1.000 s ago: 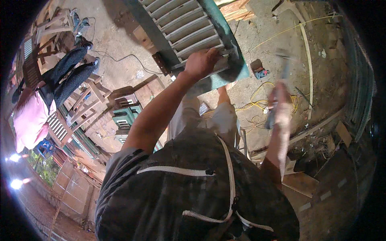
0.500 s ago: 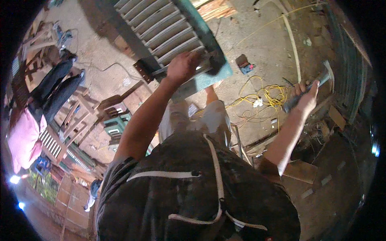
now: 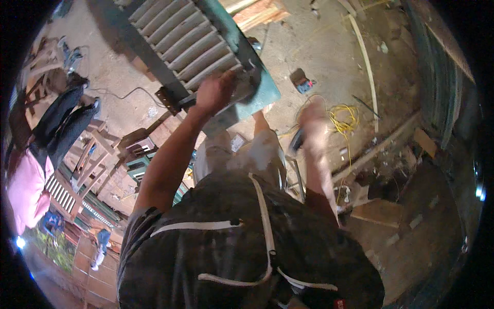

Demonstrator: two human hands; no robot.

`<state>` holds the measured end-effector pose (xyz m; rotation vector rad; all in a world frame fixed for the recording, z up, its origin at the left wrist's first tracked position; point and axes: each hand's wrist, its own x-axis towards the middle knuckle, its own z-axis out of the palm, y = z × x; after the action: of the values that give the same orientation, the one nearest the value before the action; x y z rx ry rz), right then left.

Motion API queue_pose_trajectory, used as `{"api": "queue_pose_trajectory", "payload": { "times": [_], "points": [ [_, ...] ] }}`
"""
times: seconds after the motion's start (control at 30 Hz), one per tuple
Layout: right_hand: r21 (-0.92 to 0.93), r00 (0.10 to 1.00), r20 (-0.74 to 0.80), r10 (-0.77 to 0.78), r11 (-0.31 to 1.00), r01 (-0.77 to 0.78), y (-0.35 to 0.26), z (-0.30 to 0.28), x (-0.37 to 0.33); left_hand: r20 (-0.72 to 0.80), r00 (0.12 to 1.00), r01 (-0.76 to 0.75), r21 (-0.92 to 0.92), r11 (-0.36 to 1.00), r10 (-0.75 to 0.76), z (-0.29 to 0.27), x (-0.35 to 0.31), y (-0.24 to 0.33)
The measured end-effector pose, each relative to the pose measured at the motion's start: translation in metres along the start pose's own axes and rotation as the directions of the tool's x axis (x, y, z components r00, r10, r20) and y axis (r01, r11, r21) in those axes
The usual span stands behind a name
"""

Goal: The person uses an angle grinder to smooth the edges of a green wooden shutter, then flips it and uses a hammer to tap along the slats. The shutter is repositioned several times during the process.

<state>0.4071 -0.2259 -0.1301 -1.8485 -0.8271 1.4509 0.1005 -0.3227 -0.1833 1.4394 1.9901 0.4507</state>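
Observation:
A louvered shutter (image 3: 188, 49) with a green frame and pale slats lies in front of me at the top of the view. My left hand (image 3: 216, 93) is closed at its near end, over the lowest slats. Something dark and narrow shows beside the fingers, but what it is I cannot make out. To the right of the shutter, my right hand (image 3: 313, 116) is smeared by motion, wrapped round a hammer. Only the dark end of the hammer's handle (image 3: 296, 141) shows below the hand; its head is lost in the blur.
A coiled yellow cord (image 3: 343, 118) and a small dark-and-blue tool (image 3: 302, 82) lie on the floor at right. A long pale strip (image 3: 366, 67) stretches beyond. At left, a person in a pink top (image 3: 31, 190) is near wooden frames (image 3: 95, 154). Timber (image 3: 262, 15) lies at the top.
My right hand has swung left with the hammer, from out by the far right toward the shutter. My left hand stays at the shutter's near end. The whole view has shifted slightly.

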Motion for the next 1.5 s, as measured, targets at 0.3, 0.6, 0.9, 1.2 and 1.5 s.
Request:
{"api": "queue_pose_trajectory", "payload": {
  "times": [0.3,0.6,0.9,1.2,1.5],
  "points": [
    [-0.009,0.984,-0.162,0.072,0.997,-0.075,-0.088,-0.012,-0.006,0.018,0.999,-0.043,-0.049,0.998,0.044,-0.007,-0.008,-0.02],
    [-0.415,0.968,0.201,0.152,0.908,-0.056,-0.076,0.01,-0.048,-0.063,0.996,-0.072,-0.081,0.994,0.067,-0.013,-0.016,-0.009],
    [-0.035,0.958,-0.256,-0.133,0.991,0.128,-0.09,0.024,-0.046,-0.057,0.995,-0.088,-0.112,0.99,0.082,-0.013,-0.011,-0.022],
    [0.067,0.997,0.005,0.076,0.995,-0.076,-0.13,-0.024,0.001,0.048,0.998,0.043,-0.057,0.997,-0.04,-0.019,-0.024,-0.03],
    [-0.429,0.954,0.211,0.215,0.897,-0.108,-0.068,0.019,-0.05,0.004,0.997,-0.081,-0.078,0.994,0.082,-0.025,-0.035,-0.032]
  ]
}}
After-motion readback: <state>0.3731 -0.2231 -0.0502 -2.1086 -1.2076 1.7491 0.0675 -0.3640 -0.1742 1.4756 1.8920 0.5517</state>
